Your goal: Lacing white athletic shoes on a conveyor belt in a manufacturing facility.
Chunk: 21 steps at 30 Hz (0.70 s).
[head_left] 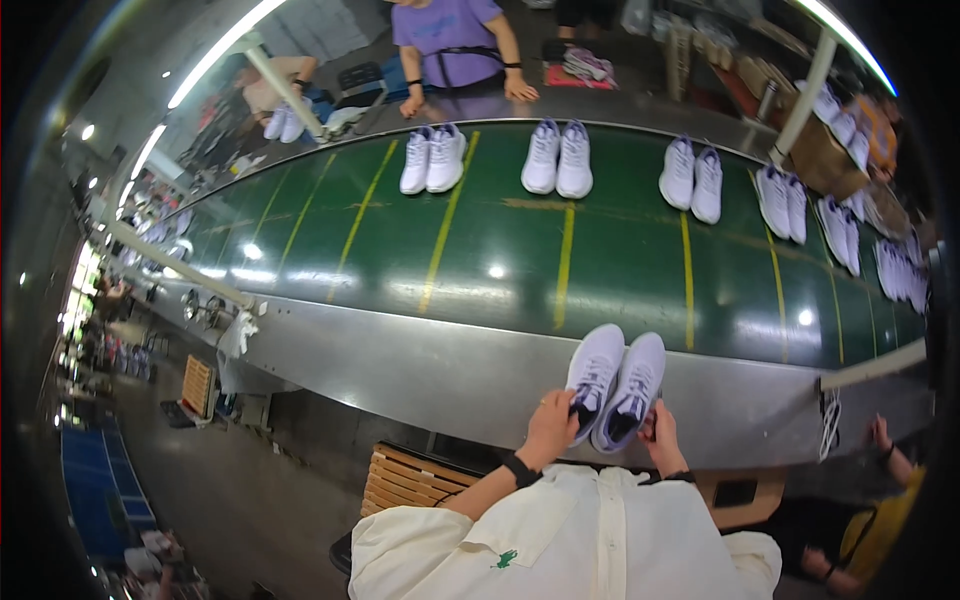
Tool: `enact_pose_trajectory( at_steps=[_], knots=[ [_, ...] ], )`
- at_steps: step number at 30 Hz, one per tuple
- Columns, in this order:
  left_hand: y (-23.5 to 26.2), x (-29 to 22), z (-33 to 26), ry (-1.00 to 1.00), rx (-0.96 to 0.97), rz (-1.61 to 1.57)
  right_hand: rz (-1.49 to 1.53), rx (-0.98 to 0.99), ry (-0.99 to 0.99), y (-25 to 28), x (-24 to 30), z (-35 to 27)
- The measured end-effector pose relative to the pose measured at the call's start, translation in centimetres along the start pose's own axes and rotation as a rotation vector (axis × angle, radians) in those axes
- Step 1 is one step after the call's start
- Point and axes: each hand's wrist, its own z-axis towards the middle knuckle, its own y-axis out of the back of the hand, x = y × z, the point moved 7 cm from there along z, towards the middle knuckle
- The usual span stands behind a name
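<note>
A pair of pale lavender-white sneakers is held side by side over the near metal edge of the conveyor, toes pointing away from me. My left hand [551,428] is closed on the heel of the left sneaker [597,366], its fingers at the dark-lined opening. My right hand [661,436] grips the heel of the right sneaker [640,376] from its outer side. Some of the fingers on both hands are hidden behind the shoes.
Ahead runs a green conveyor belt [500,265] with yellow cross lines. Several matching sneaker pairs [558,160] stand along its far side. Across it a person in a purple shirt [447,45] leans on the edge. Behind me is a wooden slatted chair [405,480]; a person in yellow [890,520] is at right.
</note>
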Motion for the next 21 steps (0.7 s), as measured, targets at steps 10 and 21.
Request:
enact_pose_trajectory(
  at_steps=[10,21],
  knots=[
    [-8.1,-4.4,-3.8,-0.207,0.439,0.458,-0.168,0.156,-0.139,-0.6,0.0,-0.2],
    [-7.1,-1.8,-0.2,0.083,0.600,0.283,-0.017,0.303,-0.036,-3.1,2.9,-0.9]
  ],
)
